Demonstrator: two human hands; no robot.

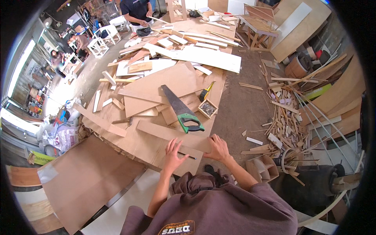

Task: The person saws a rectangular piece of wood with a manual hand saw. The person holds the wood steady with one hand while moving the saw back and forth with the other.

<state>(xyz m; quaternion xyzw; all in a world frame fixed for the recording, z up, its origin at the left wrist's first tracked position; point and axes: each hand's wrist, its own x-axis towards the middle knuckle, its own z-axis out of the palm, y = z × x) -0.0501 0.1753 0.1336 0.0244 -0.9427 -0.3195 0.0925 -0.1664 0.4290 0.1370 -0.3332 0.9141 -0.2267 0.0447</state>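
Observation:
A long, thin wooden board [168, 134] lies slantwise across the near end of the worktable. My right hand [219, 149] grips its right end, thumb on the near side and fingers over the end. My left hand [173, 156] is at the board's near edge with fingers spread. Beside its thumb is a dark pencil [188, 155]; whether the thumb touches it I cannot tell. Beyond the board rests a handsaw [178, 107] with a green and black handle. To the saw's right are a yellow and black tape measure [206, 91] and a small wooden box [207, 108] of metal fasteners.
White and brown wood offcuts [156, 55] pile up over the far table. A hammer [124, 121] lies at the left. A large brown sheet [90, 176] leans near the left side. Scrap wood [288, 117] covers the floor at right. A person [137, 13] stands at the far end.

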